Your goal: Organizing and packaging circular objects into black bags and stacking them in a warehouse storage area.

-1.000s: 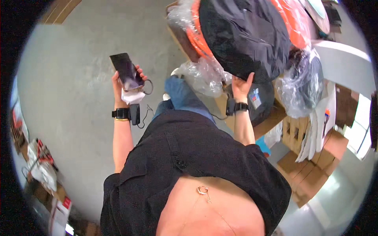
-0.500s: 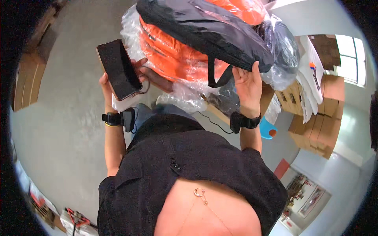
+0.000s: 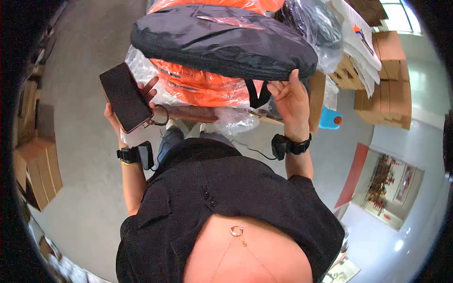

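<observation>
A smartphone [image 3: 126, 98] with a dark screen lies across the palm of my left hand [image 3: 113, 121], the thumb on one edge and fingers showing past the other. From the phone's lower corner hangs a dark wrist strap [image 3: 163, 115]. At the right end of a long black zippered bag [image 3: 222, 45], my right hand [image 3: 293, 109] pinches its lower edge, thumb up and fingers curled. A black webbing loop [image 3: 257, 94] dangles from the bag beside those fingers. Under the bag are orange items in clear plastic [image 3: 193, 87].
More plastic-wrapped dark goods [image 3: 321, 33] sit beyond the bag's right end. Cardboard boxes [image 3: 389, 96] are stacked at right, near white sheets [image 3: 356, 42] and a blue plastic object [image 3: 330, 119]. Other cartons [image 3: 40, 172] stand on the grey floor at left.
The whole view has turned, and the bag now lies more level across the picture. The phone appears farther left and slightly lower. Both hands keep their holds.
</observation>
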### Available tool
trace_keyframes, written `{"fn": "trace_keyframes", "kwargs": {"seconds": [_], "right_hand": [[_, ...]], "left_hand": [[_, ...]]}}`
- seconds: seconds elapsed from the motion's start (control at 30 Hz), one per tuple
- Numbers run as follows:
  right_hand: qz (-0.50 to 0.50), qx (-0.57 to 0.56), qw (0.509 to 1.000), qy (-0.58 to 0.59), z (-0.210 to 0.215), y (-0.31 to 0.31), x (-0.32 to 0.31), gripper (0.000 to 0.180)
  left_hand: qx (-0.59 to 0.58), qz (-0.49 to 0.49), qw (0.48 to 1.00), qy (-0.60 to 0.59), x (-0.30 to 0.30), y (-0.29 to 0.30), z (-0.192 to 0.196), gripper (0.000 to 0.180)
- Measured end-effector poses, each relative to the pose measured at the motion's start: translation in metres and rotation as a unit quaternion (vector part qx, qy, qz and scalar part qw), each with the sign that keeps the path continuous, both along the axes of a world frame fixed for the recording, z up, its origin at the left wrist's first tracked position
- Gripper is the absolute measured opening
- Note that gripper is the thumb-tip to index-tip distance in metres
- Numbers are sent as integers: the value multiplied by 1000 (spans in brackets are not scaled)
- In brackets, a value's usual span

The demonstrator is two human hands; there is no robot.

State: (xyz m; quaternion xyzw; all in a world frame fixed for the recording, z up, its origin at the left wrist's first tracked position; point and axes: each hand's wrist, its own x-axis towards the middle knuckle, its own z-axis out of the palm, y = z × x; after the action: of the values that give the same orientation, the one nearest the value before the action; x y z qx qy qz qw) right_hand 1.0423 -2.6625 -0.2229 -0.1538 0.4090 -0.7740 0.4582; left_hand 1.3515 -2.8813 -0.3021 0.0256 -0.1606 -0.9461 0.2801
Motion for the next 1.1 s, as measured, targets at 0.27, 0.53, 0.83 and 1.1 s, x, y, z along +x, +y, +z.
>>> {"fn": "trace_keyframes", "kwargs": {"seconds": [0.27, 0.53, 0.83, 1.1], "right_hand": [[-55, 107, 990, 73, -4, -11, 53, 30], [-59, 129, 988, 59, -29, -17, 95, 31], [64, 147, 986, -32, -64, -42, 101, 34], [171, 177, 967, 66, -99, -56, 96, 20]], "left_hand": [[34, -38, 999, -2, 11, -41, -5, 86], [15, -38, 999, -34, 31, -51, -33, 89], [-30, -63, 993, -96, 0, -18, -3, 93], [-19, 0, 984, -179, -16, -8, 2, 97]]}}
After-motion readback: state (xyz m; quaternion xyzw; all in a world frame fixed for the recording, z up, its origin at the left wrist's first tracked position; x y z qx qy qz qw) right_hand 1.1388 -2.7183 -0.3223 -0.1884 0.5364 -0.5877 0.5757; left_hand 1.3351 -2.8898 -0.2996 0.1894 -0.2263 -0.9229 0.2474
